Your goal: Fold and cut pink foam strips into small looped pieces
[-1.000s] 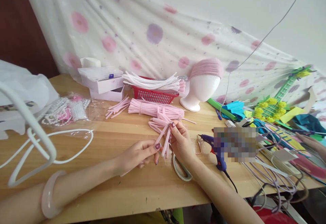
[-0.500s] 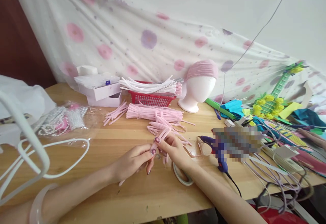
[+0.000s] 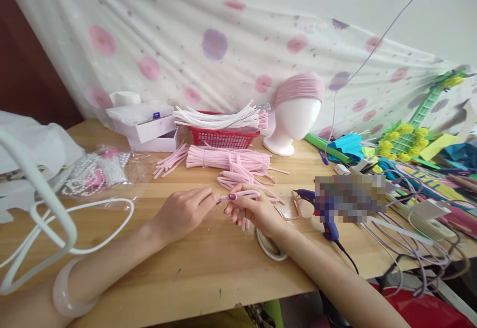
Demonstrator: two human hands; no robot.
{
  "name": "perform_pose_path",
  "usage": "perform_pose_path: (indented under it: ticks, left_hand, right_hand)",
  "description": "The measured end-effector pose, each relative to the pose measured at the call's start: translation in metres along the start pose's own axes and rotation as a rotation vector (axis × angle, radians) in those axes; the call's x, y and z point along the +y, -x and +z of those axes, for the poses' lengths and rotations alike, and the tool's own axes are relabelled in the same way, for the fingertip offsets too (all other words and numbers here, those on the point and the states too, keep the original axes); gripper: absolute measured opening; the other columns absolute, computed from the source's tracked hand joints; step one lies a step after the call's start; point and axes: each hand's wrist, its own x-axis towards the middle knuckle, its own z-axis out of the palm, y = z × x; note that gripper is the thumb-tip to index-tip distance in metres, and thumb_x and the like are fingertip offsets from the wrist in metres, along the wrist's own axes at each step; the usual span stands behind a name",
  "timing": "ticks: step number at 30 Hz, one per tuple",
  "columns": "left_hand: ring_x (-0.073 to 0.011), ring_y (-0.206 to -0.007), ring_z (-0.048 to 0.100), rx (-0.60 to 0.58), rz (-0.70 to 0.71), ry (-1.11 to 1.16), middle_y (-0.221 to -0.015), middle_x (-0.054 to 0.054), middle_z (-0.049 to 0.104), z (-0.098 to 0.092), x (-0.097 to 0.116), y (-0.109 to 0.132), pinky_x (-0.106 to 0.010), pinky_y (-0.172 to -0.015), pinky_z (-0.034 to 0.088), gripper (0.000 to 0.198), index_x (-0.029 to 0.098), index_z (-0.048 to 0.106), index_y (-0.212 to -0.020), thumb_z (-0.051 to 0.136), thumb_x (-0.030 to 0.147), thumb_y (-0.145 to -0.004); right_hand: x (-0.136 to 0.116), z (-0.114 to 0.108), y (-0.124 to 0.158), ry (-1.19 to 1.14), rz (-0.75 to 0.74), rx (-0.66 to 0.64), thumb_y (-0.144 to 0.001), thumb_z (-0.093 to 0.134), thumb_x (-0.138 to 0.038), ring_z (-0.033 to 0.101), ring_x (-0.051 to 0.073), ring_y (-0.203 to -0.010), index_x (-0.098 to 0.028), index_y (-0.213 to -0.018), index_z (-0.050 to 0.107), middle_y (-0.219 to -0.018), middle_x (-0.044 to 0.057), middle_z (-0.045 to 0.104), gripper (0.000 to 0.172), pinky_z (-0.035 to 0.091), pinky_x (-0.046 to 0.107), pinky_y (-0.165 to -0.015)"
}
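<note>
Above the table's middle, my right hand (image 3: 255,212) pinches a few pink pipe cleaners (image 3: 251,194) between thumb and fingers. My left hand (image 3: 186,213) is closed at their left end, back of the hand up, so its fingertips are mostly hidden. Just beyond my hands lie a looped pink pipe-cleaner piece (image 3: 235,171) and a tied bundle of pink pipe cleaners (image 3: 214,159). A few short pink stems (image 3: 169,161) lie left of the bundle. A roll of tape (image 3: 276,257) lies partly under my right forearm.
A blue glue gun (image 3: 330,226) lies at the right, near tangled cables (image 3: 406,248). Behind stand a red basket (image 3: 223,139) of pipe cleaners and a white foam head (image 3: 296,117) with a pink band. A bag of beads (image 3: 97,174) and a white tube frame (image 3: 48,208) are left.
My left hand has moved slightly left and turned back-up, apart from my right hand. The pink pipe cleaners now lie nearly level between the hands. The camera view has shifted slightly.
</note>
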Motion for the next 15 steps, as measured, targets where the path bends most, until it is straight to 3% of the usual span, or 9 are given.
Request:
perform_pose_path:
  ticks: [3,8,15]
  left_hand:
    - [-0.0147,-0.059,0.061,-0.028,-0.121,0.112,-0.07,-0.001,0.064,-0.001,-0.002,-0.001,-0.024,-0.051,0.039,0.026,0.017,0.057,-0.088,0.032,0.014,-0.096]
    - [-0.012,-0.061,0.058,-0.127,-0.404,0.483,-0.067,0.004,0.059,-0.002,-0.001,0.0,-0.022,-0.059,0.04,0.021,0.021,0.05,-0.082,0.035,0.018,-0.096]
    - [-0.0132,-0.065,0.057,-0.183,-0.469,0.56,-0.071,0.003,0.059,-0.001,0.0,-0.001,-0.023,-0.063,0.039,0.021,0.021,0.05,-0.083,0.034,0.021,-0.096]
  right_hand:
    - [0.001,-0.005,-0.001,0.078,-0.162,0.069,-0.079,0.07,-0.045,0.062,0.012,-0.048,-0.017,-0.085,0.06,-0.068,0.003,0.071,0.03,0.05,0.02,-0.042]
    - [0.0,-0.011,-0.003,0.159,-0.463,0.17,-0.083,0.066,-0.045,0.066,0.014,-0.057,-0.019,-0.097,0.07,-0.067,0.003,0.07,0.03,0.054,0.024,-0.05]
    - [0.001,-0.016,-0.004,0.264,-0.527,0.184,-0.087,0.061,-0.044,0.065,0.015,-0.058,-0.022,-0.103,0.072,-0.07,0.004,0.071,0.029,0.055,0.027,-0.053]
